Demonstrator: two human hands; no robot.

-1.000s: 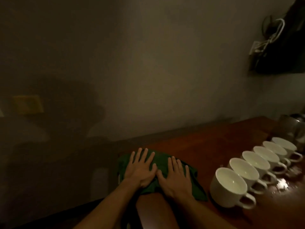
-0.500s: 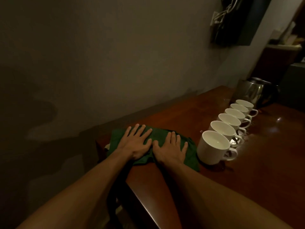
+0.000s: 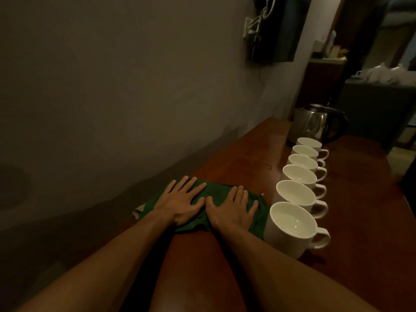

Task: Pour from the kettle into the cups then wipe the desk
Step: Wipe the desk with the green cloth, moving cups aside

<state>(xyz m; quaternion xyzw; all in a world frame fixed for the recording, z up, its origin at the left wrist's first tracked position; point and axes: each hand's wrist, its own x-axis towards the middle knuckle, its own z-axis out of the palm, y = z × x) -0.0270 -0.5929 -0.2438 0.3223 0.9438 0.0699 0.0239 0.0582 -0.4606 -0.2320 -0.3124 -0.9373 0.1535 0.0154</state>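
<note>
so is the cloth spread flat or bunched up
Mostly spread flat. The green cloth lies on the desk under both open palms, left hand and right hand, with slight rumpling at its near edge.

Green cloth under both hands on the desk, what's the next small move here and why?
Probably slide the green cloth forward along the desk, toward the kettle. Both the left hand and right hand lie flat on it, the bare strip between wall and cups lies ahead, and the nearest cup sits right beside the cloth's edge, so keep the stroke parallel to the row.
</note>
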